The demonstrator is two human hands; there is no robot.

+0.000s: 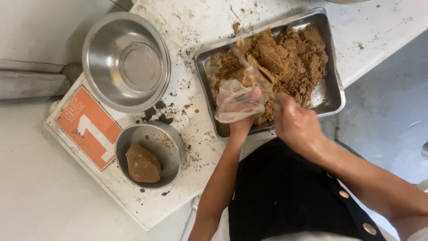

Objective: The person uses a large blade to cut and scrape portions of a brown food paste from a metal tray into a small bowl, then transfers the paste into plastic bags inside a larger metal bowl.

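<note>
At the far left we see a large empty steel bowl [125, 61] on the stained white table [196, 27], partly over an orange-and-white printed panel [88, 127]. Just below it sits a smaller steel bowl [151, 154] holding one shaped brown block [142, 164], dense-looking and firm enough to keep its edges.

Moving right, our left hand [243, 111] is wrapped in a thin clear plastic bag [235, 100] and reaches into the near corner of a rectangular steel tray [332, 89]. Its fingers are closed through the film on a clump of the brown crumbly paste [278, 58], which fills most of the tray in broken chunks and crumbs.

We judge this paste to be soft, moist and a little sticky: it breaks apart under pressure, so it wants cupping from below in a full handful, through the bag, not pinching at an edge. A handful looks moderately heavy.

Furthest right, our right hand [296, 122] is at the tray's near rim, fingers curled toward the pile; we cannot tell whether they grip anything.
</note>
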